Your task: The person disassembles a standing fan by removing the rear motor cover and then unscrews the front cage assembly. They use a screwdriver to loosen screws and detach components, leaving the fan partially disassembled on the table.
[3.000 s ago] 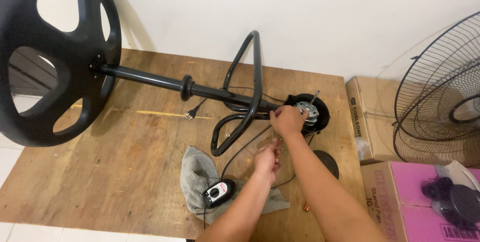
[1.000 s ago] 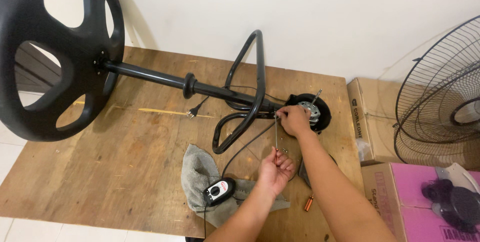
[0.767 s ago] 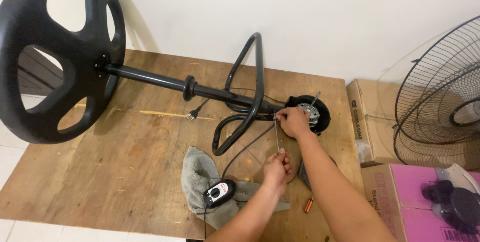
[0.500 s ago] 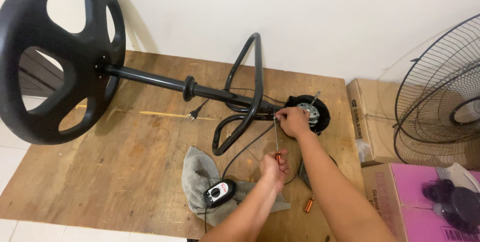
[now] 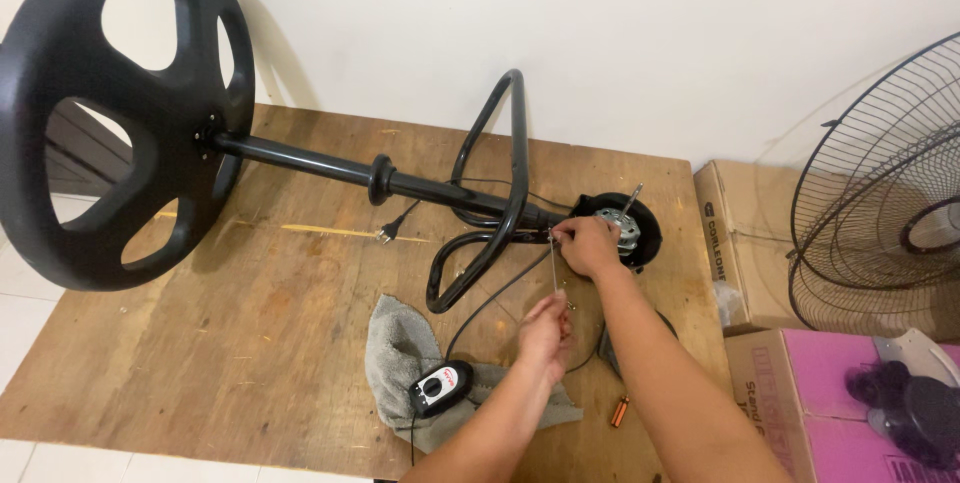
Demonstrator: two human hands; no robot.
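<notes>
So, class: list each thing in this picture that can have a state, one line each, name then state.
fan stand: lying on its side on the wooden table.
motor: exposed, no grille.
fan grille: detached, upright by the boxes.
plug: unplugged, on the table.
control box: resting on the grey cloth.
left hand: pinching thin wires.
right hand: fingers closed at the motor.

A wooden table (image 5: 200, 363) carries a black fan stand (image 5: 300, 158), grey cloth (image 5: 395, 343) and small screwdriver (image 5: 620, 410).
</notes>
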